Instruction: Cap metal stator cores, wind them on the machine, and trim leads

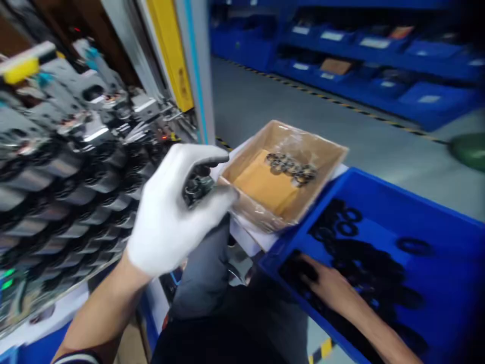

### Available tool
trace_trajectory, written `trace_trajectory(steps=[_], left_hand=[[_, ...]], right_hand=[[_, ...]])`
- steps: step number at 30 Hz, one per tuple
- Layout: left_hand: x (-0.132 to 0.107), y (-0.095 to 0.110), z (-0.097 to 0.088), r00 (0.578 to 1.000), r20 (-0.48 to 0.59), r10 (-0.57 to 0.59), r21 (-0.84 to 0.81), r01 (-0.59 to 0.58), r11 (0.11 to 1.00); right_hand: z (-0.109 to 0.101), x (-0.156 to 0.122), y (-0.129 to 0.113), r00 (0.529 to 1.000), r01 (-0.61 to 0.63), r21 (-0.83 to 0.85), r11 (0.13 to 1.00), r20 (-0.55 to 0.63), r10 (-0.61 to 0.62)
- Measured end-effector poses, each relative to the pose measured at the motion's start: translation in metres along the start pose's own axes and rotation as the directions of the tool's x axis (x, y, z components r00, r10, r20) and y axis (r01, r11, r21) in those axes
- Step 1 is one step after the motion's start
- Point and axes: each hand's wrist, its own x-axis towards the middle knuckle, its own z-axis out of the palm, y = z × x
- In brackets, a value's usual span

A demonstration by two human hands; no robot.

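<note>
My left hand, in a white glove with darkened fingertips, is curled in front of the open cardboard box. Small metal ring-like parts show inside its curved fingers, partly hidden by the thumb. My bare right hand reaches into the blue bin, at its near left side. Its thumb and fingers close around a black ring, blurred and partly covered. Many more black rings lie heaped in that bin. Several shiny ring-shaped metal parts rest in a row inside the cardboard box.
On the left stands a machine with rows of metal cylinders, beside a yellow upright. Blue shelving with labelled bins runs along the back. Black-and-yellow tape marks the grey floor. My legs are below the box.
</note>
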Motion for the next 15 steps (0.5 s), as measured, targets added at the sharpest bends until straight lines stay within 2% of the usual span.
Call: trace_trajectory(steps=[3,4,5,6,7,8,10,12,13,15], left_hand=[[0.057,-0.043,0.096,0.986,0.164,-0.045,0.011,0.043,0.999],[0.076,-0.057,0.129,0.962,0.256,-0.093,0.077,0.075,0.994],[0.093,-0.07,0.162,0.919,0.349,-0.183,0.183,0.124,0.975],[0.108,-0.082,0.194,0.857,0.431,-0.281,0.296,0.16,0.942],[0.12,-0.094,0.223,0.781,0.494,-0.382,0.392,0.192,0.9],[0.129,-0.105,0.25,0.731,0.524,-0.437,0.436,0.21,0.875],[0.14,-0.123,0.296,0.646,0.555,-0.524,0.497,0.248,0.831],[0.143,-0.137,0.33,0.589,0.553,-0.589,0.532,0.295,0.794],[0.143,-0.143,0.343,0.57,0.542,-0.617,0.545,0.32,0.775],[0.14,-0.153,0.364,0.561,0.511,-0.651,0.547,0.372,0.75]], right_hand=[[0.002,-0.001,0.006,0.995,-0.085,-0.055,0.995,0.052,0.087],[0.001,-0.001,0.005,0.992,-0.105,-0.066,0.992,0.058,0.109],[0.0,-0.002,0.003,0.99,-0.12,-0.072,0.99,0.06,0.124],[-0.003,-0.003,0.0,0.989,-0.13,-0.072,0.989,0.057,0.134],[-0.006,-0.005,-0.003,0.989,-0.136,-0.069,0.988,0.052,0.14],[-0.009,-0.005,-0.006,0.989,-0.141,-0.064,0.988,0.045,0.144],[-0.018,-0.006,-0.01,0.988,-0.148,-0.051,0.988,0.029,0.15],[-0.027,-0.005,-0.012,0.988,-0.151,-0.034,0.988,0.017,0.152],[-0.032,-0.005,-0.013,0.988,-0.152,-0.026,0.988,0.011,0.152],[-0.039,-0.003,-0.012,0.987,-0.159,-0.014,0.987,0.002,0.159]])
